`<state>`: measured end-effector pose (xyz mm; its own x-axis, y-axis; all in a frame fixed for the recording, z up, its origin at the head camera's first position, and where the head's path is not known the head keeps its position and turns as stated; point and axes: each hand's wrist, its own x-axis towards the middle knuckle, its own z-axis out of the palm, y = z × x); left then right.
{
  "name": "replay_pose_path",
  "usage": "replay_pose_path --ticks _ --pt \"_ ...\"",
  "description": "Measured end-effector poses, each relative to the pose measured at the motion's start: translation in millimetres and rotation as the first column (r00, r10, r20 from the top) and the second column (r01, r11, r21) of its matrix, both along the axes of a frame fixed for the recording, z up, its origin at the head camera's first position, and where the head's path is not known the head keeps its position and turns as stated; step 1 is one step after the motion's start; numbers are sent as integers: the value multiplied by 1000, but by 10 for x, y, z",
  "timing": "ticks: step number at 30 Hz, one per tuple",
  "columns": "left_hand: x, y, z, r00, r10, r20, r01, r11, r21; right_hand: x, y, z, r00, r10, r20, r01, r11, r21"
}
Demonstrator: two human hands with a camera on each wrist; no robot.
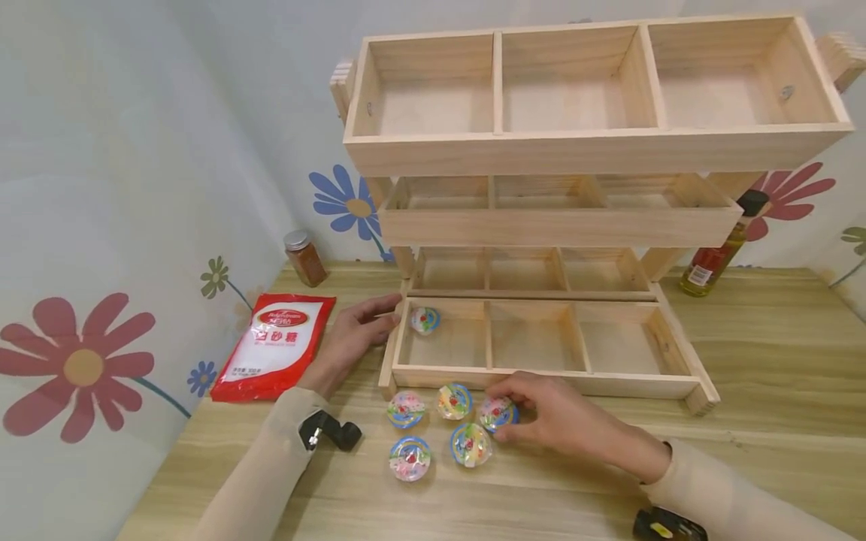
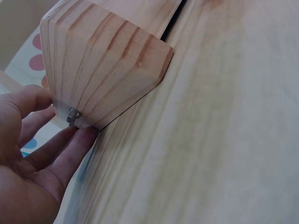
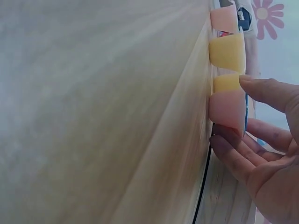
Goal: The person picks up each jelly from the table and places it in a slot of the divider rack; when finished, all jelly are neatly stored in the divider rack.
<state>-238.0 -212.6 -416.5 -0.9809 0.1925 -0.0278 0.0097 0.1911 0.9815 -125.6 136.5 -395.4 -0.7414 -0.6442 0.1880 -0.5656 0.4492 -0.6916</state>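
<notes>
My right hand [image 1: 558,417] is at a small pink jelly cup [image 1: 497,413] on the table, thumb and fingers on opposite sides of it. In the right wrist view the thumb lies at the rim of this pink cup [image 3: 227,109], the fingers below. Beside it stand two yellow cups [image 1: 470,445] [image 1: 454,402] and two pink ones [image 1: 409,458] [image 1: 406,409]. My left hand [image 1: 355,330] rests with extended fingers against the left side of a wooden tiered rack [image 1: 541,382]; its fingertips touch the striped wooden end [image 2: 107,56] near a metal bolt [image 2: 73,115].
One more jelly cup [image 1: 425,321] sits in the rack's bottom left compartment. A red and white sugar bag [image 1: 274,349] lies left of my left hand, with a spice jar [image 1: 306,259] behind it. An oil bottle [image 1: 717,255] stands behind the rack's right side.
</notes>
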Motion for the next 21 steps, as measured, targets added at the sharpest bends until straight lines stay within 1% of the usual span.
replay_pose_path --ticks 7,10,16,21 --pt "-14 -12 -22 1000 -14 -12 14 1000 -10 13 -14 -15 999 -37 -39 38 999 16" --pt "-18 -12 -29 1000 -14 -11 14 1000 -6 10 -16 8 998 -41 -51 42 999 8" --pt "-20 -22 -31 1000 -14 -9 14 1000 -1 -1 -42 125 998 -44 -46 43 999 -30" --pt "-23 -21 -35 1000 -18 -9 18 1000 6 -25 -75 250 999 -48 -24 46 997 -63"
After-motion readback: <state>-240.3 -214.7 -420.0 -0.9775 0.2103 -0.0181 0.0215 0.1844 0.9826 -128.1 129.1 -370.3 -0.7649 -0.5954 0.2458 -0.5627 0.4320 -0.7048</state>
